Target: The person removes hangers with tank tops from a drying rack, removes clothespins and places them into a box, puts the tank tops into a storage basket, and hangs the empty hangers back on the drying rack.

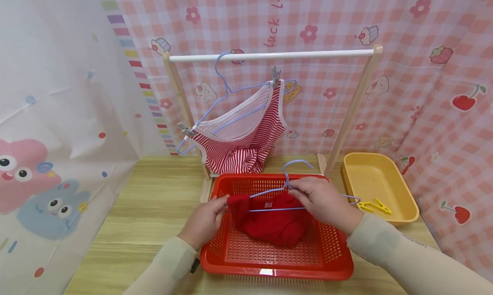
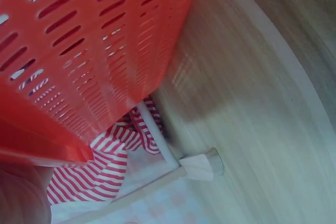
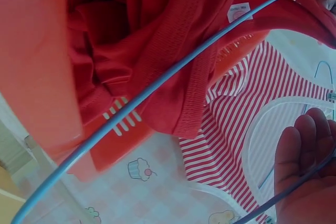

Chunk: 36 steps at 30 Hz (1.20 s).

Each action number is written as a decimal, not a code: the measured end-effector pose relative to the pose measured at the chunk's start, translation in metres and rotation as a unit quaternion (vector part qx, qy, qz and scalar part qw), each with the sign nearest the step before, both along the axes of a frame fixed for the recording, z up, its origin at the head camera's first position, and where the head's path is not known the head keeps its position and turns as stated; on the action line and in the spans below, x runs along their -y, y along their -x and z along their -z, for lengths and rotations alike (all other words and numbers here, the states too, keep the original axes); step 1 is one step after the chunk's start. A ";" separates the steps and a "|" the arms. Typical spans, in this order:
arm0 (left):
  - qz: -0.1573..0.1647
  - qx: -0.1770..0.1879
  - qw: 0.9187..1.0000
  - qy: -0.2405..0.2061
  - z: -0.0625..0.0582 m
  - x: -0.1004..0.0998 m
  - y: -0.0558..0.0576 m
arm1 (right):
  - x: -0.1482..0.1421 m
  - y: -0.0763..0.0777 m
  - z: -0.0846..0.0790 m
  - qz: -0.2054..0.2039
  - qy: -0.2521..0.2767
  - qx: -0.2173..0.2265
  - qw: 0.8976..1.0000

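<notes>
A red garment (image 1: 274,228) with a small white label hangs partly down into a red perforated basket (image 1: 277,271). My left hand (image 1: 203,221) pinches its shoulder at the left end of a blue wire hanger (image 1: 277,209). Near the hook, my right hand (image 1: 325,202) grips that hanger, whose right end sticks out bare past the hand. In the right wrist view the hanger's lower bar (image 3: 157,83) crosses in front of the red cloth (image 3: 173,77), and the fingers (image 3: 307,140) are curled by the upper wire. The left wrist view shows mostly the basket's outer wall (image 2: 105,40).
Behind the basket stands a wooden rack with a white rod (image 1: 308,54). From it a red-striped tank top (image 1: 265,124) hangs tilted on another blue hanger, clipped by grey clothespins (image 1: 276,78). A yellow tray (image 1: 379,175) with yellow clothespins (image 1: 375,206) stands to the right.
</notes>
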<state>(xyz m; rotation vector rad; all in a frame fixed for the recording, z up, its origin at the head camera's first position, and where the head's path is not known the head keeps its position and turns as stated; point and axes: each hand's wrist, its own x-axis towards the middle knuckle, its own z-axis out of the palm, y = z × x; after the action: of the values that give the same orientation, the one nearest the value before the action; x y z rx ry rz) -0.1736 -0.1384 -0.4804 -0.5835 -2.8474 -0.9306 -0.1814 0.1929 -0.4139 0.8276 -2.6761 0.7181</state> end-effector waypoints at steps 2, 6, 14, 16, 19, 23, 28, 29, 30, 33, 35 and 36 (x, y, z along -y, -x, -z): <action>0.004 -0.005 1.000 0.003 0.000 -0.001 0.000 | 0.002 -0.001 -0.002 0.000 0.002 0.005 1.000; 0.011 -0.018 1.000 0.010 0.000 -0.002 0.000 | 0.005 -0.001 -0.004 0.001 0.005 0.004 1.000; 0.020 -0.013 1.000 0.012 -0.001 -0.005 0.000 | 0.008 0.001 -0.002 0.011 0.017 -0.003 1.000; 0.020 -0.009 1.000 0.012 -0.001 -0.005 0.000 | 0.008 0.001 -0.002 0.012 0.023 -0.003 1.000; 0.021 -0.007 1.000 0.014 -0.001 -0.006 0.000 | 0.009 0.000 -0.002 0.015 0.029 0.001 0.999; 0.028 -0.009 0.999 0.020 0.001 -0.006 0.001 | 0.009 0.000 -0.002 0.015 0.031 0.013 0.999; 0.023 -0.005 0.999 0.023 0.004 -0.006 0.001 | 0.009 -0.001 -0.003 0.017 0.028 0.024 0.999; 0.019 -0.001 1.000 0.020 0.005 -0.006 0.001 | 0.009 -0.001 -0.003 0.018 0.026 0.026 0.999; 0.015 0.002 1.000 0.016 0.006 -0.005 0.001 | 0.009 -0.001 -0.003 0.018 0.025 0.026 0.999; 0.008 0.021 1.000 -0.010 0.007 -0.005 -0.001 | 0.009 -0.001 -0.003 0.018 0.024 0.030 0.999; 0.010 0.035 0.999 -0.032 0.007 -0.005 -0.002 | 0.009 -0.001 -0.003 0.014 0.024 0.031 0.999; 0.011 0.041 0.998 -0.040 0.007 -0.005 -0.002 | 0.009 -0.001 -0.003 0.013 0.023 0.031 0.999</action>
<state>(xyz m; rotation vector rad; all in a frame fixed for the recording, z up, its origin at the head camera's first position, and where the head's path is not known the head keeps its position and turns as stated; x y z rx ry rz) -0.1717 -0.1331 -0.4872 -0.5836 -2.8645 -1.0915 -0.1804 0.1840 -0.4112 0.7702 -2.7087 0.8104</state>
